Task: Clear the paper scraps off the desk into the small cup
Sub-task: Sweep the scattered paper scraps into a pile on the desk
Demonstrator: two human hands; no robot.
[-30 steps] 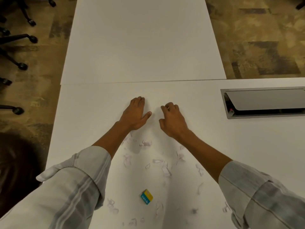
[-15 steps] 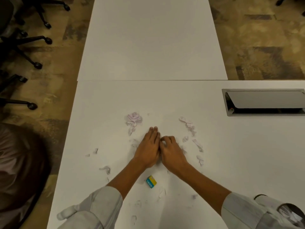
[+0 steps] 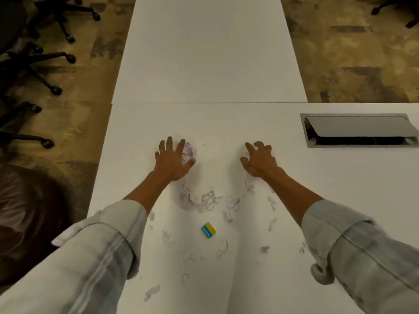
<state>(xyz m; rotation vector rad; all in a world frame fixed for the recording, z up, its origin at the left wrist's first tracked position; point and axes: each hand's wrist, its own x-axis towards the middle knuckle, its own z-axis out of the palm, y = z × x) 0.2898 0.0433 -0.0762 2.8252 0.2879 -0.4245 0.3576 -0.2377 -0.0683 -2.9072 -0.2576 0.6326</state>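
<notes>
Pale paper scraps [image 3: 207, 200] lie scattered over the white desk [image 3: 226, 123], with a gathered heap between my forearms. My left hand [image 3: 173, 160] is stretched out flat on the desk with fingers spread, its thumb and forefinger around a crumpled pinkish wad [image 3: 189, 151]. My right hand [image 3: 259, 160] rests farther right with fingers curled like a claw on the desk surface, holding nothing that I can see. More loose scraps [image 3: 152, 292] lie close to the near edge. No cup is in view.
A small yellow and teal eraser [image 3: 208, 230] lies among the scraps. A recessed cable box with a grey lid [image 3: 360, 130] sits in the desk at right. Office chair bases [image 3: 45, 57] stand on the carpet at left. A second desk adjoins beyond.
My hands were pressed together near the eraser half a second ago. They have since moved apart and forward, the left onto the crumpled wad, the right to the scraps at right.
</notes>
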